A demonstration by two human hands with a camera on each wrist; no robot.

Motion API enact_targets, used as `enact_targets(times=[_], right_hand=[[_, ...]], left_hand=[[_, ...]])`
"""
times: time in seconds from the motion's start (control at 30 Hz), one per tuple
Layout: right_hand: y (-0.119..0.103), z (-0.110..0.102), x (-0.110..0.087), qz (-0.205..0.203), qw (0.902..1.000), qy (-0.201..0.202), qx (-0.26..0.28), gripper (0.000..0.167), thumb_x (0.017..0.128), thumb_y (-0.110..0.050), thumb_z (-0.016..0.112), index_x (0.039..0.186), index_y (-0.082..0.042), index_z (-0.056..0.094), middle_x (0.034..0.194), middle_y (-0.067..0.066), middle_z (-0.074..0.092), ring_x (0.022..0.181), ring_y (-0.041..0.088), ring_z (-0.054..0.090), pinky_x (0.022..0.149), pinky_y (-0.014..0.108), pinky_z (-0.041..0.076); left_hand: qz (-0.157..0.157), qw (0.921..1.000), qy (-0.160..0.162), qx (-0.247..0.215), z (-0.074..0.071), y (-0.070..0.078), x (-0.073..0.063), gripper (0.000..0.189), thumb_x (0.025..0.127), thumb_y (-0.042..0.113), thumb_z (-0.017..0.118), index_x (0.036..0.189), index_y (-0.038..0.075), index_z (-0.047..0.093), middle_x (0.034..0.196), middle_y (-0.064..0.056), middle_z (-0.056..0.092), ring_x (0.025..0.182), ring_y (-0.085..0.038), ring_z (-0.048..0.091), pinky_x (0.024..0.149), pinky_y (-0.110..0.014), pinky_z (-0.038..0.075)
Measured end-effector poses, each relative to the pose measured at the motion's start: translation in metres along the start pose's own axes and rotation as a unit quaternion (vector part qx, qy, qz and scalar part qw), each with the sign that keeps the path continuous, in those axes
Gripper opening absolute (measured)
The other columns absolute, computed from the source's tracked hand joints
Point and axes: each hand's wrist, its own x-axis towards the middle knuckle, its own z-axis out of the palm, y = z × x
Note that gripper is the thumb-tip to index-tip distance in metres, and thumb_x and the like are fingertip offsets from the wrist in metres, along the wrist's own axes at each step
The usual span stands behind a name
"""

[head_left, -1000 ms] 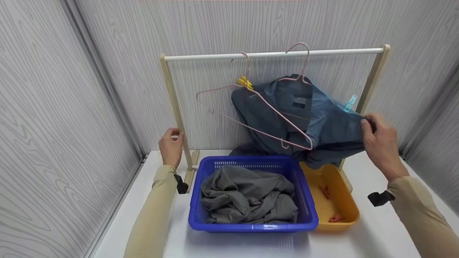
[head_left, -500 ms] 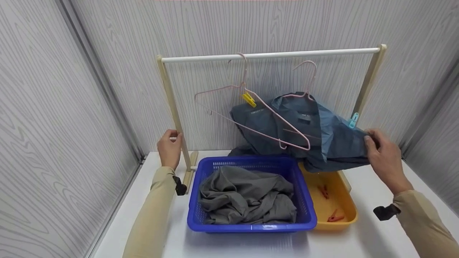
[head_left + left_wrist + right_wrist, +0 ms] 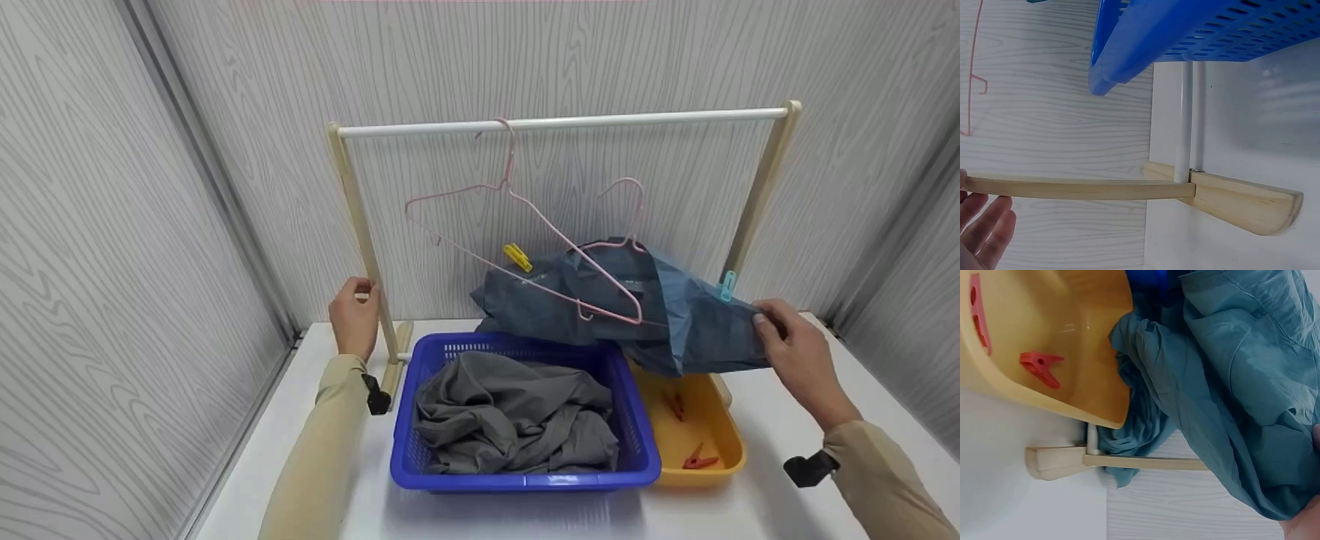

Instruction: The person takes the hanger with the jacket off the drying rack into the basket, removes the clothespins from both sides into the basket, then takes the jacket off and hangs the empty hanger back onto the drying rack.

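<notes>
At the left, my left hand pinches the wooden post of a small clothes rack, thumb on one side and fingertips on the other. My right hand pinches the right end of a blue shirt, thumb in front. A pink hanger is inside the shirt, its hook well below the white rail. A yellow clothespin sits at the shirt's left shoulder and a light-blue clothespin at its right. Another pink hanger, bare, hangs from the rail in front of the shirt.
A blue basket with crumpled grey cloth stands in front of the rack. Right of it is a yellow basin holding red clothespins, partly under the shirt. Patterned panels rise behind and at both sides.
The shirt and its hanger have sunk from rail height toward the basket, and the hook has left the rail. My right hand has moved down with the shirt; my left stays on the post.
</notes>
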Motion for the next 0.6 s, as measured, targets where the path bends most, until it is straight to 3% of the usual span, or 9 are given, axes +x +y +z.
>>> enact_targets(times=[0.27, 0.47, 0.6], right_hand=[[0.007, 0.008, -0.006, 0.014, 0.9991, -0.035, 0.016, 0.030, 0.107, -0.029, 0.043, 0.124, -0.009, 0.059, 0.110, 0.013, 0.062, 0.094, 0.017, 0.048, 0.083, 0.036, 0.038], [0.008, 0.015, -0.013, 0.025, 0.9976, -0.062, 0.021, 0.030, 0.107, -0.029, 0.043, 0.122, -0.008, 0.058, 0.111, 0.014, 0.061, 0.097, 0.023, 0.048, 0.086, 0.046, 0.040], [0.010, 0.021, -0.019, 0.030, 0.9960, -0.078, 0.031, 0.032, 0.107, -0.030, 0.042, 0.123, -0.007, 0.058, 0.113, 0.014, 0.061, 0.098, 0.024, 0.049, 0.088, 0.047, 0.042]], left_hand=[[0.003, 1.0000, 0.004, 0.001, -0.001, -0.001, 0.001, 0.012, 0.094, 0.013, 0.065, 0.099, 0.002, 0.068, 0.094, -0.012, 0.067, 0.082, -0.025, 0.062, 0.074, -0.037, 0.049], [0.012, 0.9990, 0.026, 0.033, 0.005, -0.001, -0.004, 0.026, 0.096, 0.017, 0.063, 0.073, 0.006, 0.057, 0.068, -0.007, 0.054, 0.064, -0.023, 0.048, 0.061, -0.035, 0.036], [0.051, 0.9980, -0.015, 0.034, 0.014, 0.004, -0.008, 0.037, 0.097, 0.018, 0.061, 0.064, 0.010, 0.047, 0.061, -0.004, 0.044, 0.058, -0.022, 0.039, 0.059, -0.035, 0.031]])
